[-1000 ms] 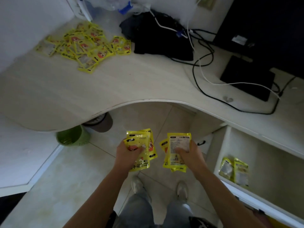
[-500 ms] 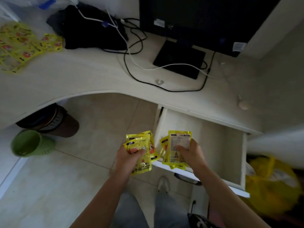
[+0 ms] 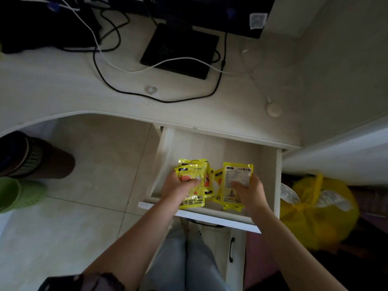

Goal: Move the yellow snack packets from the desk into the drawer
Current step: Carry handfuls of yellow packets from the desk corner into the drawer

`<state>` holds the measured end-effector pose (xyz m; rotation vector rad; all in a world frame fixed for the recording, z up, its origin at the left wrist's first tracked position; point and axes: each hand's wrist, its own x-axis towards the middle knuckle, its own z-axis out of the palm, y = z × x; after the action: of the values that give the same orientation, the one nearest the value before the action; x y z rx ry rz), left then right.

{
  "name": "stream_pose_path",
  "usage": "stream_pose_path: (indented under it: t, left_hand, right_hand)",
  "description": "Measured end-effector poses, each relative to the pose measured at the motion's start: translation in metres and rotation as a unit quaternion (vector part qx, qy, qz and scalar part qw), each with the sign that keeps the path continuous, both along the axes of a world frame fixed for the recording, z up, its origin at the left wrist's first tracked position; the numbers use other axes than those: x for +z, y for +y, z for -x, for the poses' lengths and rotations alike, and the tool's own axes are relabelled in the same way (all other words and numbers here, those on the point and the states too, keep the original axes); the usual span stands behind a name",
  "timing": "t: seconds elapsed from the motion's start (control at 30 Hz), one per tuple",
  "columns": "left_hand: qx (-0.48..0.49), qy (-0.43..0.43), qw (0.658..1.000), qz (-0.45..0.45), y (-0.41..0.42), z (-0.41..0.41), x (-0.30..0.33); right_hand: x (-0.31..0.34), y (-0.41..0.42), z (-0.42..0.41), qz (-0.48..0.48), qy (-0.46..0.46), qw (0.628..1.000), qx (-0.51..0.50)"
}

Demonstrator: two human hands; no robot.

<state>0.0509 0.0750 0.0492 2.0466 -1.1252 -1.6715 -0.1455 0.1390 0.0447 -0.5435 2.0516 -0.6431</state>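
Desk (image 3: pixel 63 85) in front of me: monitor base (image 3: pixel 180 51) at the back, black cable (image 3: pixel 159 99) and white cable (image 3: pixel 130 69) looping across the top, small round beige puck (image 3: pixel 273 109) near the right corner; black bag (image 3: pixel 37 24) at far left. Floor left: green basket (image 3: pixel 16 194) with a brown bin (image 3: pixel 42 156) just behind it; floor right: tied yellow plastic bag (image 3: pixel 319 208) beside the drawer. Nothing between my hands and the drawer opening.

Drawer (image 3: pixel 199 216) is pulled out under the desk's right side; both hands are over its open interior, inside the front panel line. Left hand (image 3: pixel 178 189) grips a fanned bunch of yellow snack packets (image 3: pixel 194 173), printed faces up, thumb across the top one; right hand (image 3: pixel 249 191) pinches a 2nd bunch of packets (image 3: pixel 236 181), label side up, fingers curled over the lower right edge. The 2 bunches sit side by side, nearly touching; can't tell if either one touches the drawer floor. Both forearms reach forward and down, bare, roughly parallel; my legs (image 3: pixel 189 265) are below the drawer front.
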Motion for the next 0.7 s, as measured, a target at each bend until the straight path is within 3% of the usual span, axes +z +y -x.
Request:
stream_pose_path:
  t: [0.13, 0.37, 0.57, 0.7]
  left_hand:
    - [-0.082, -0.041, 0.996, 0.000, -0.004, 0.030, -0.035]
    - [-0.143, -0.051, 0.988, -0.030, -0.006, 0.069, -0.067]
    - [-0.146, -0.082, 0.984, -0.053, -0.005, 0.088, -0.088]
    - [-0.214, -0.116, 0.970, -0.026, -0.002, 0.088, -0.099]
  right_hand:
    - [-0.017, 0.003, 0.019, -0.035, 0.043, 0.998, 0.035]
    - [-0.053, 0.004, 0.041, -0.082, 0.062, 0.992, 0.073]
    - [-0.078, 0.001, 0.042, -0.097, 0.045, 0.992, 0.074]
    - [-0.087, 0.003, 0.043, -0.108, 0.031, 0.992, 0.057]
